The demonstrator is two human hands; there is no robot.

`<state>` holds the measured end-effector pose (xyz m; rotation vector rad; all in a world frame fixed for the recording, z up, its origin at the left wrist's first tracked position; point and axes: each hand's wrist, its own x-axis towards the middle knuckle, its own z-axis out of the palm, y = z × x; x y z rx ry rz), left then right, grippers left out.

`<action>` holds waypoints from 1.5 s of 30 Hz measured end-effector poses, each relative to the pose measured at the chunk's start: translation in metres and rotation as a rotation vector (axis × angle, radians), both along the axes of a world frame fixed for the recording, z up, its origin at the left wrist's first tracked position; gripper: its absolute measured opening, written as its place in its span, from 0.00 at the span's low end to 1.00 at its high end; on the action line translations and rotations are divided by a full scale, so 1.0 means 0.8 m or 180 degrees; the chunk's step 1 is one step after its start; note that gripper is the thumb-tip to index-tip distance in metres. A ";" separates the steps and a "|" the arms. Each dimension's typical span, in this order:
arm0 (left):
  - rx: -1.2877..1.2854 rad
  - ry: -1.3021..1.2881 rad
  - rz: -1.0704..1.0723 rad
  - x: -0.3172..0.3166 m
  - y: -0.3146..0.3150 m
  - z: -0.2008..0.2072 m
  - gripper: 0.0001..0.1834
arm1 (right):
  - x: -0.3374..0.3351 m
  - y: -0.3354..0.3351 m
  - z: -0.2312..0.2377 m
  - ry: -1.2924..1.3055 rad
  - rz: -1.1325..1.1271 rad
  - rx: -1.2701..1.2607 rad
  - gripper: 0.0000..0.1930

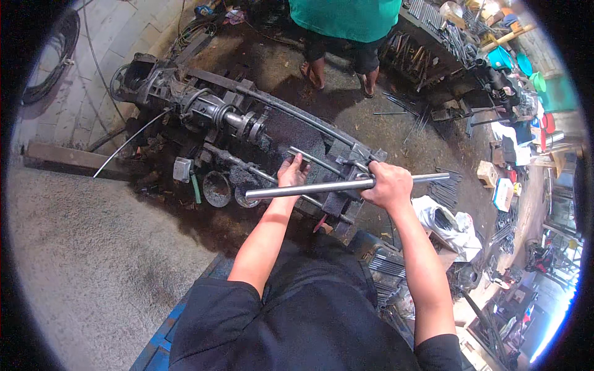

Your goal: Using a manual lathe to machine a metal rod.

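A long, smooth steel bar (pixel 309 188) crosses in front of me, and my right hand (pixel 390 184) is wrapped around it right of its middle. Its thick end reaches left past my left forearm; the thinner right end points out over the floor. My left hand (pixel 293 171) is curled at the near end of a shorter steel rod (pixel 317 162), with thumb and fingers against it. This rod runs back to the clamp carriage (pixel 339 201) of a greasy machine. Left of the rod is the machine's round chuck (pixel 250 127), apart from the rod's end.
Two guide rails (pixel 297 114) join the machine head to the carriage, with dark metal chips (pixel 297 131) between them. A person in a green shirt (pixel 343 18) stands beyond. Cut rods (pixel 444 188) and a white sack (pixel 448 226) lie right; two round pans (pixel 218 188) sit below.
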<state>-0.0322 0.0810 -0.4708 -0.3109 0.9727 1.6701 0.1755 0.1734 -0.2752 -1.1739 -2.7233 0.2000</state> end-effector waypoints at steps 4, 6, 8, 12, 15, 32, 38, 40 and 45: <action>-0.0158 0.0115 0.0040 0.006 0.002 0.004 0.11 | 0.002 0.001 -0.003 -0.0004 -0.0030 -0.0034 0.15; -0.0128 0.0119 0.0016 0.003 0.000 0.003 0.10 | 0.000 0.001 -0.002 0.0004 -0.0019 -0.0037 0.15; -0.0096 0.0122 -0.0012 0.002 0.000 0.002 0.10 | -0.001 0.001 0.000 0.0011 -0.0012 -0.0038 0.15; -0.0125 0.0214 -0.0033 0.005 0.001 0.007 0.09 | 0.000 0.002 0.000 0.0027 -0.0003 -0.0056 0.15; -0.0129 0.0346 -0.0018 0.006 0.000 0.006 0.08 | -0.001 0.001 0.000 0.0064 -0.0004 -0.0034 0.15; -0.0049 0.0452 -0.0055 0.000 0.000 -0.001 0.13 | 0.001 0.002 -0.004 0.0190 0.0033 0.0084 0.16; -0.0062 0.0464 -0.0002 0.003 -0.001 -0.003 0.12 | 0.001 0.002 -0.005 0.0196 0.0049 0.0048 0.16; -0.0098 0.0461 -0.0013 0.001 -0.002 -0.003 0.12 | 0.000 0.001 -0.005 0.0146 0.0037 0.0034 0.16; 0.0009 0.0471 -0.0050 0.000 -0.001 -0.006 0.13 | 0.001 0.000 -0.003 0.0058 0.0006 0.0091 0.16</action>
